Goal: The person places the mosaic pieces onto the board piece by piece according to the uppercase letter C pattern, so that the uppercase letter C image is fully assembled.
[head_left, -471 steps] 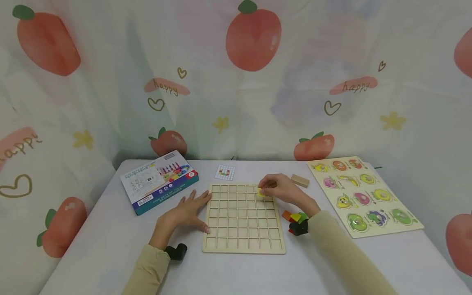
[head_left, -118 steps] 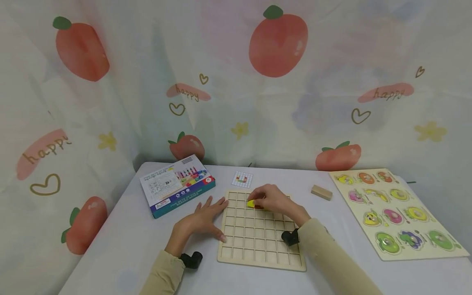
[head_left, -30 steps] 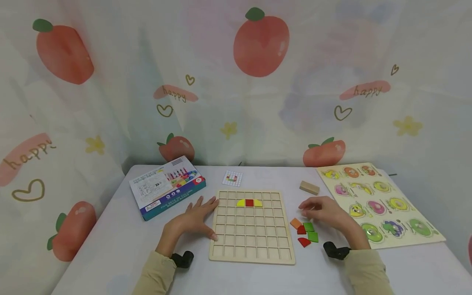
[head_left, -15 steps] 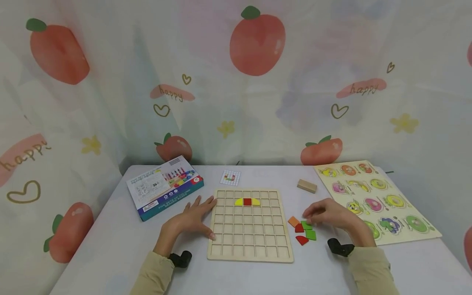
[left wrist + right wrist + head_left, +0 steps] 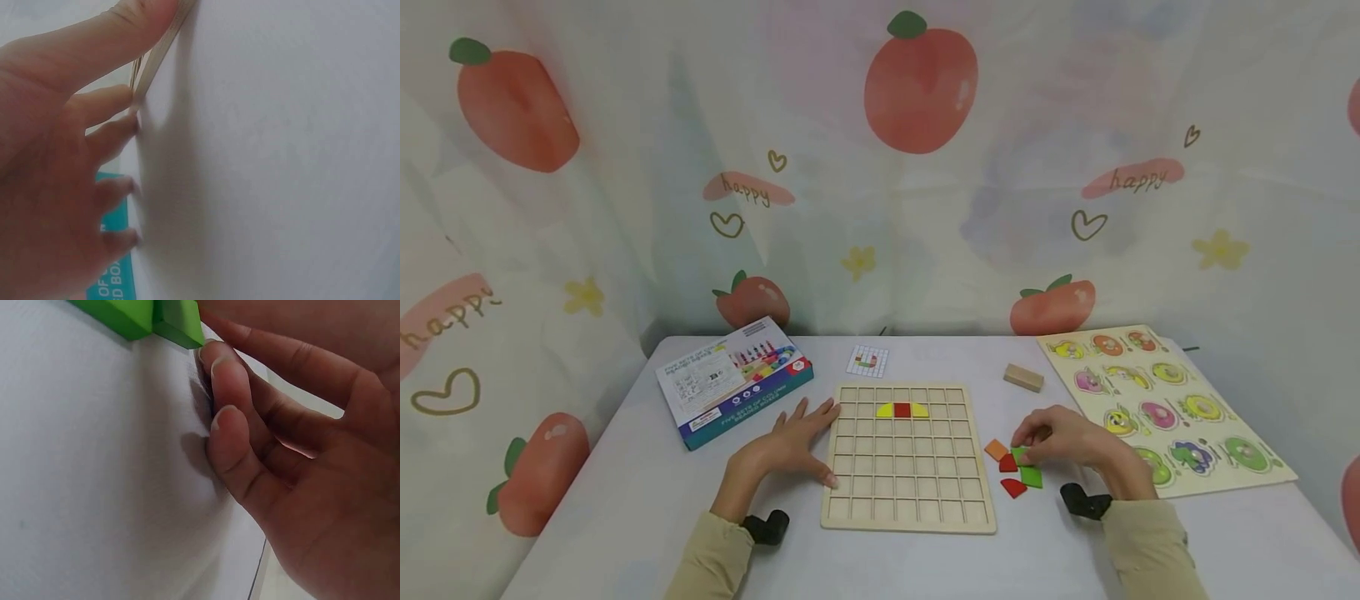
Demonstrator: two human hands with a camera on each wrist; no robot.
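My left hand (image 5: 790, 446) rests with spread, straight fingers along the left edge of the wooden grid board (image 5: 910, 527), its thumb on the rim. In the left wrist view the board's edge (image 5: 159, 56) shows under the thumb. A red square tile (image 5: 902, 410) sits in the board's second row between two yellow quarter-round tiles. Right of the board, my right hand (image 5: 1063, 435) pinches the upper green square tile (image 5: 1019, 455) between thumb and fingers. That green tile (image 5: 179, 322) stands tilted against a second one in the right wrist view. The lower green tile (image 5: 1032, 477) lies just below it.
Beside the green tiles lie an orange tile (image 5: 996, 449) and red tiles (image 5: 1013, 487). A pattern card (image 5: 867, 361), a wooden block (image 5: 1024, 377) and a boxed toy set (image 5: 733, 379) stand further back. A fruit puzzle board (image 5: 1165, 400) lies at the right.
The red and yellow tiles have come to sit together in the board's second row. My right hand has left the board and lowered onto the green tile. My left hand stays at the board.
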